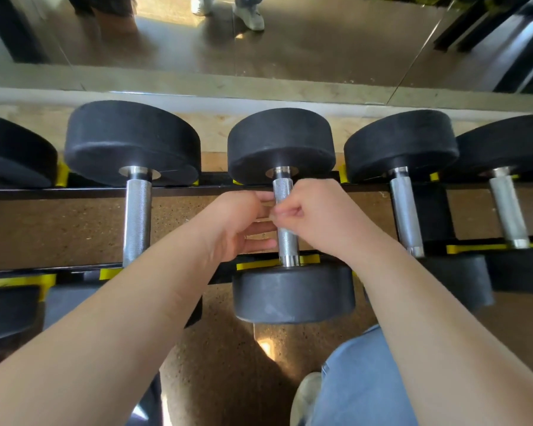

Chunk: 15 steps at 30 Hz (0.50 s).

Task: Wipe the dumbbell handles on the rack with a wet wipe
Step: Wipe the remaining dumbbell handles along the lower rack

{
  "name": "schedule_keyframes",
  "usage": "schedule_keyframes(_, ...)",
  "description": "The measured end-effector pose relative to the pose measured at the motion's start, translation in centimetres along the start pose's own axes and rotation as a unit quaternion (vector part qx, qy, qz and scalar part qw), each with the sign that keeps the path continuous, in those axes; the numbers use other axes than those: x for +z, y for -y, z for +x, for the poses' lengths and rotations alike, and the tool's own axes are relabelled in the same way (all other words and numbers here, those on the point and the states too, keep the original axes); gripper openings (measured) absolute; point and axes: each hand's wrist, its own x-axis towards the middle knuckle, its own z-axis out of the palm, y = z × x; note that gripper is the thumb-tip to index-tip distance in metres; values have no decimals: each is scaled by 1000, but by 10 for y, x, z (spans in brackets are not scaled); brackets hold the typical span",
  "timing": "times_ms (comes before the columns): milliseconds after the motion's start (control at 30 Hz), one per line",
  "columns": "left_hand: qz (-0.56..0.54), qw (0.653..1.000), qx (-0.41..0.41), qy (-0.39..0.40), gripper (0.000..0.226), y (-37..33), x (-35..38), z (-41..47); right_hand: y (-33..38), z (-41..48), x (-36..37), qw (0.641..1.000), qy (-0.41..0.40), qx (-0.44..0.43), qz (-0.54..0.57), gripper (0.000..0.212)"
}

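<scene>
So, far left: a black dumbbell cut off by the frame edge, lying across the rack.
Rack: two black rails with yellow cradles under the weight heads; speckled brown floor shows between the rails.
Second dumbbell: knurled steel handle bare, spanning both rails, well apart from the hands.
Left hand: reaches in from the left, fingers fairly straight, their tips touching the left side of the middle handle.
Middle dumbbell handle: upright in the view between its two black heads, both hands against it, its top and bottom ends uncovered.
Right hand: fingers curled, thumb and forefinger pinched together at the handle's front; whether a wipe sits in that pinch cannot be told.
Fourth dumbbell: just right of the right hand, handle untouched.
Fifth dumbbell: at the right edge, handle untouched.
Below right: a blue jeans leg and a pale shoe.
</scene>
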Motion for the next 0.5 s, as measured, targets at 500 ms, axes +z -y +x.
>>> schedule_keyframes(500, -12, 999, -29, -41, 33, 2, -6, -14, 25, 9, 0, 977, -10, 8, -211, 22)
